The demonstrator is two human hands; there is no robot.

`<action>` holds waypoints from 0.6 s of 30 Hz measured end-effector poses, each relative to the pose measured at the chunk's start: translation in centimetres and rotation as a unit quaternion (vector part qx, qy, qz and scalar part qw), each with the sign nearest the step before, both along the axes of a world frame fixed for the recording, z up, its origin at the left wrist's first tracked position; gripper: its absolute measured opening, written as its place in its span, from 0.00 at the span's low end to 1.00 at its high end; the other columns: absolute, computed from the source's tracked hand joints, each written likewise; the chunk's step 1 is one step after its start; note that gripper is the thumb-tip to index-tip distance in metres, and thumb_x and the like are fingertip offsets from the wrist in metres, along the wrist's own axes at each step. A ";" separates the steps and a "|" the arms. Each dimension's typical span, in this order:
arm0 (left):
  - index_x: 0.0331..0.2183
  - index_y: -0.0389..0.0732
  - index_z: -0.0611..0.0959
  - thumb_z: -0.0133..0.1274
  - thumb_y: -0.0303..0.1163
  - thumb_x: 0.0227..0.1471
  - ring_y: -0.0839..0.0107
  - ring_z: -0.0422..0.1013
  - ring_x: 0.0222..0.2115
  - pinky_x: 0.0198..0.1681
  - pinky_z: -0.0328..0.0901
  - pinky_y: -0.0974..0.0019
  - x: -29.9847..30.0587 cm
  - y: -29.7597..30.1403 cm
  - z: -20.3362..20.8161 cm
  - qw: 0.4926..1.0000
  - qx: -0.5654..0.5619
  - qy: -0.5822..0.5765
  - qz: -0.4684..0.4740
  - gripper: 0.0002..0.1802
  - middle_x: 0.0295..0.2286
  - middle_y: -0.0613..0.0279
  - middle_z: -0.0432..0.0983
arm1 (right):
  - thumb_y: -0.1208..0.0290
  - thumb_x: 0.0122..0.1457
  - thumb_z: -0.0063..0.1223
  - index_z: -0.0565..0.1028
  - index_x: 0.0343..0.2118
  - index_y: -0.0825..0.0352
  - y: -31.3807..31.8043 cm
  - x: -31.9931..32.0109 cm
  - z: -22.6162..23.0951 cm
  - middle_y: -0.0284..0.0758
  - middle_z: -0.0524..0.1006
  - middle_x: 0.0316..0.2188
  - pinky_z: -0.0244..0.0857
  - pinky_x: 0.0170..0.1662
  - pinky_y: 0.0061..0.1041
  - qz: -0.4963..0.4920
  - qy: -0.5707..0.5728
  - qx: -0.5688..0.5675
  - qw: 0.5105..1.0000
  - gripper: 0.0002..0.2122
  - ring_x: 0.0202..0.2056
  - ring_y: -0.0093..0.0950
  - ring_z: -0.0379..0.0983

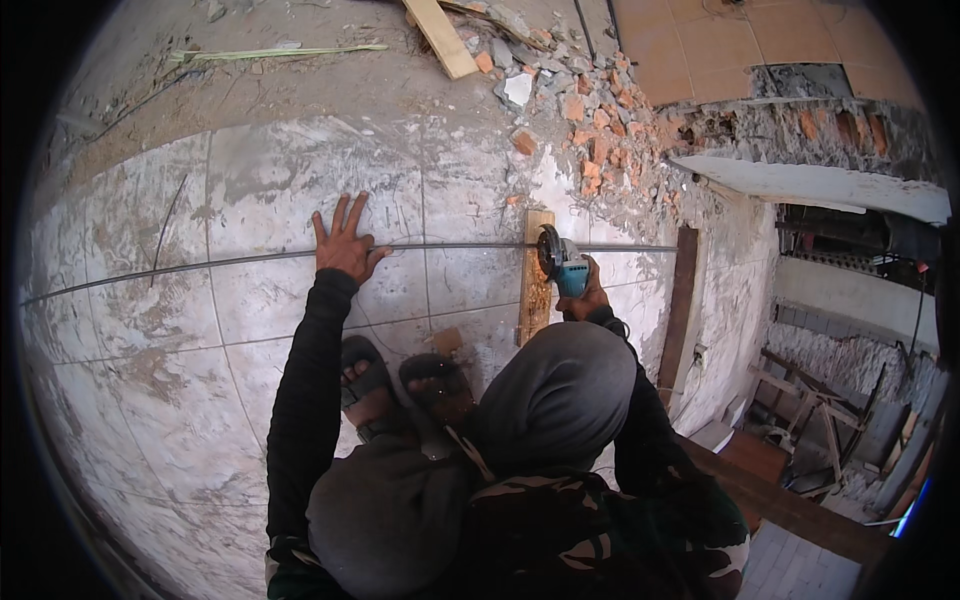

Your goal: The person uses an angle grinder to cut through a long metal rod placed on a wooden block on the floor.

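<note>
My left hand [347, 248] lies spread over the metal rod [470, 245] along the floor [270, 310]; my right is wrapped round the grinder [570, 272], disc at the rod above the board [535, 318]. Whether any cut has begun, I cannot tell.

Dirty tiled floor [150, 405] is carrying: metal rod [470, 245], running under left hand [345, 250]; wood block [534, 315], sitting just left of right hand [590, 298]; brick rubble [600, 130], lying beyond right hand; thin dark strip [166, 222], lying well left of left hand.
</note>
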State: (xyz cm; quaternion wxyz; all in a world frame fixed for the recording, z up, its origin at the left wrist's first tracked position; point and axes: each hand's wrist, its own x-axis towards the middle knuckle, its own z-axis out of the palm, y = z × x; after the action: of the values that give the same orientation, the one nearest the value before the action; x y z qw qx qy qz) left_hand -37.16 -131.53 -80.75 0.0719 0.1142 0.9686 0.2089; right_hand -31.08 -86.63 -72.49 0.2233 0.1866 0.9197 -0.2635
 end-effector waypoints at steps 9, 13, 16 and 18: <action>0.22 0.45 0.86 0.54 0.56 0.45 0.56 0.40 0.63 0.57 0.39 0.30 -0.2 0.1 -0.1 1.000 -0.008 -0.012 -0.010 0.24 0.62 0.62 0.46 | 0.74 0.34 0.65 0.47 0.60 0.53 0.2 0.4 -0.6 0.46 0.73 0.44 0.67 0.46 0.36 -0.014 0.018 -0.015 1.000 0.48 0.45 0.45 0.72; 0.21 0.45 0.86 0.53 0.58 0.46 0.56 0.39 0.63 0.57 0.38 0.30 0.0 -0.3 -0.5 1.000 -0.015 0.000 -0.011 0.25 0.62 0.62 0.46 | 0.74 0.34 0.65 0.47 0.60 0.54 -1.0 -0.2 0.5 0.46 0.72 0.45 0.66 0.47 0.35 0.001 0.017 -0.003 1.000 0.48 0.46 0.44 0.71; 0.21 0.45 0.86 0.54 0.58 0.45 0.56 0.39 0.63 0.57 0.38 0.29 -0.2 0.1 -0.3 1.000 -0.003 -0.001 -0.010 0.25 0.62 0.62 0.47 | 0.73 0.33 0.66 0.47 0.60 0.55 -0.1 -0.8 -0.4 0.46 0.72 0.46 0.65 0.49 0.34 -0.005 0.029 0.027 0.999 0.49 0.47 0.44 0.70; 0.21 0.45 0.85 0.54 0.57 0.45 0.56 0.39 0.63 0.57 0.39 0.29 -0.1 0.0 -0.5 1.000 0.001 0.010 -0.010 0.25 0.62 0.62 0.47 | 0.73 0.33 0.66 0.47 0.60 0.55 -0.2 -1.8 -0.8 0.45 0.72 0.46 0.65 0.49 0.34 -0.009 0.024 0.031 0.999 0.49 0.48 0.44 0.70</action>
State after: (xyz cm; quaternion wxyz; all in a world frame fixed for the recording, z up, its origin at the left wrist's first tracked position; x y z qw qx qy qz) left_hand -37.23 -131.51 -81.25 0.0636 0.1260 0.9678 0.2082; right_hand -32.85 -86.82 -73.33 0.1932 0.1951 0.9309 -0.2409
